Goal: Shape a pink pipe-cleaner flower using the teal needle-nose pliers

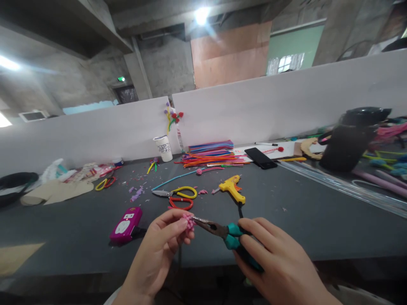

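So the little pink fuzzy piece (190, 222) was just below the center of the frame, pinched between the left hand's (163, 243) thumb and fingers, with the tips of the pliers (219, 231) right at it. Right hand (270, 248) was wrapped around the teal grips. Looked super light and soft, probably easy to crush, so I'd hold it by the edge, gently. Scissors (171, 194) lay just past the left fingertips, kinda crowding things, while the yellow glue gun (233, 189) sat right of center, its cord running toward the right hand. Magenta box (127, 225): lower left.
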`<control>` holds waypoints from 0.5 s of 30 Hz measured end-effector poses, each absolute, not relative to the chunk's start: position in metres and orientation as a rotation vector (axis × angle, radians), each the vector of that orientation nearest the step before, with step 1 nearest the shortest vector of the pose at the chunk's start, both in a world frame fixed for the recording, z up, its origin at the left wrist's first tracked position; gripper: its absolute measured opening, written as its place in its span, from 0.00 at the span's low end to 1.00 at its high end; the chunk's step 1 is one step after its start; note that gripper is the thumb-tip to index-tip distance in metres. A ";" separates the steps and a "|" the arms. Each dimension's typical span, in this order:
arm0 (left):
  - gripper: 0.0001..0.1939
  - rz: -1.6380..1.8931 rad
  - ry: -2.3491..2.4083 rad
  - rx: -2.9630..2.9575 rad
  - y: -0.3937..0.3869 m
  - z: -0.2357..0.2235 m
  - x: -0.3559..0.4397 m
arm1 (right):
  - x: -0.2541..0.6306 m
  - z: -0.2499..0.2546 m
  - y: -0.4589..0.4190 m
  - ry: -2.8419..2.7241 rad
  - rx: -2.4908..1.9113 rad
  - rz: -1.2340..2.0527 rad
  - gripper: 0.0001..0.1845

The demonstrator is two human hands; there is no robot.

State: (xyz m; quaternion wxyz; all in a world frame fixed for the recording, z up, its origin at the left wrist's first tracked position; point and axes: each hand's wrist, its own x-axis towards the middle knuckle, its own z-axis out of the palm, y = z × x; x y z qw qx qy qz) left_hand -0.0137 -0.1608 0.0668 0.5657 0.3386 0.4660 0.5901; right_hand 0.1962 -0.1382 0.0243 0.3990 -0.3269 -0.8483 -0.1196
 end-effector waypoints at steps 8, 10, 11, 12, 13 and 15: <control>0.07 1.405 1.075 0.791 -0.161 0.068 -0.012 | 0.201 0.028 -0.138 -2.116 -0.783 -0.419 0.08; 0.08 1.400 1.069 0.787 -0.162 0.068 -0.010 | 0.201 0.027 -0.139 -2.113 -0.794 -0.419 0.08; 0.09 1.400 1.071 0.784 -0.163 0.068 -0.010 | 0.201 0.028 -0.139 -2.113 -0.794 -0.418 0.08; 0.10 1.403 1.075 0.782 -0.163 0.068 -0.010 | 0.201 0.028 -0.139 -2.110 -0.793 -0.418 0.08; 0.10 1.408 1.080 0.780 -0.164 0.067 -0.010 | 0.201 0.028 -0.139 -2.111 -0.787 -0.420 0.08; 0.10 1.418 1.093 0.775 -0.164 0.066 -0.012 | 0.201 0.029 -0.139 -2.105 -0.767 -0.427 0.08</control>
